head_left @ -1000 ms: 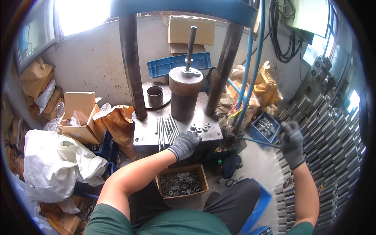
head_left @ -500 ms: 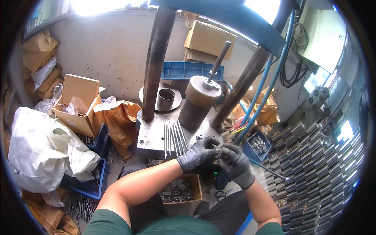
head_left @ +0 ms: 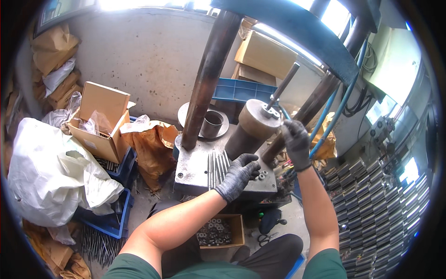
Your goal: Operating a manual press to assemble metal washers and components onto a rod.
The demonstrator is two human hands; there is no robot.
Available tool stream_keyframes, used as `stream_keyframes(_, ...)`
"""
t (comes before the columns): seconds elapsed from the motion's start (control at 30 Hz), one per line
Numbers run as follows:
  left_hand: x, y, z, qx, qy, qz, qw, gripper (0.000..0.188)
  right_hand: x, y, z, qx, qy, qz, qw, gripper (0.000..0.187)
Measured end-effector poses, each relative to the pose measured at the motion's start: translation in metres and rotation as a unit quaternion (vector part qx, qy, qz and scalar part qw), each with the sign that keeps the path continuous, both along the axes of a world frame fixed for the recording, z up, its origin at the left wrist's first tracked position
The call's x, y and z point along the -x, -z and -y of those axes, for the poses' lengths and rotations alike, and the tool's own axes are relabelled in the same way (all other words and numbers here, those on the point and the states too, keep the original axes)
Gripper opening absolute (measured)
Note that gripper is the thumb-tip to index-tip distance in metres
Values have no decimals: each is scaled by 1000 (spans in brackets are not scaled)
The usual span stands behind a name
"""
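now that the hands have parted, rods (head_left: 215, 170) lie by the left hand (head_left: 238, 177); work seems shifted to the cylinder (head_left: 253, 123), right hand (head_left: 296, 144) beside its top.
far left, a white sack (head_left: 44, 172); left hand loosely curled, grip unclear; washers (head_left: 262, 176) near it; right fingers bunched, their hold hidden from me, a post (head_left: 317, 98) crowding behind.

A second ago the right hand (head_left: 296, 144) was way out by the metal bars (head_left: 376, 209), and then it came in to meet the left hand (head_left: 239, 176) over the front of the worktop (head_left: 193, 174). Now the hands have come apart, and the right one is up high, just beside the top of the fat round post (head_left: 258, 120). The view has tipped too, so the post leans more to the right.
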State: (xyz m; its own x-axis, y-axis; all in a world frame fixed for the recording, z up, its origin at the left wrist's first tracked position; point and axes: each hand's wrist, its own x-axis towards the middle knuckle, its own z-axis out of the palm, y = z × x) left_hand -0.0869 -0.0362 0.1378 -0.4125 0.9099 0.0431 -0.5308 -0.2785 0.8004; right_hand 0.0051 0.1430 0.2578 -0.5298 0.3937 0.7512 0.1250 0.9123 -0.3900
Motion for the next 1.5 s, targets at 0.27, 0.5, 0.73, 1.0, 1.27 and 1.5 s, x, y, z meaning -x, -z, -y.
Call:
stream_keyframes(0.27, -4, 4, -1, 35, 33, -25, 999, 34, 52, -15, -56, -13, 64, 143, 988, 25)
stream_keyframes(0.5, -5, 7, 4, 59, 32, -76, 995, 34, 55, -15, -46, -17, 111, 144, 983, 30)
stream_keyframes(0.73, 1, -18, 3, 15, -75, -170, 982, 27, 49, -17, -31, 45, 121, 142, 981, 30)
stream_keyframes(1.0, 77, -135, -89, -11, -214, -311, 926, 33, 57, -4, -37, 50, 139, 123, 981, 33)
stream_keyframes(1.27, 86, -166, -162, 194, -248, -451, 835, 36, 55, -8, -33, 56, 149, 165, 973, 34)
stream_keyframes(1.5, 65, -155, -145, 257, -311, -545, 735, 40, 62, 0, -43, 89, 139, 153, 974, 33)
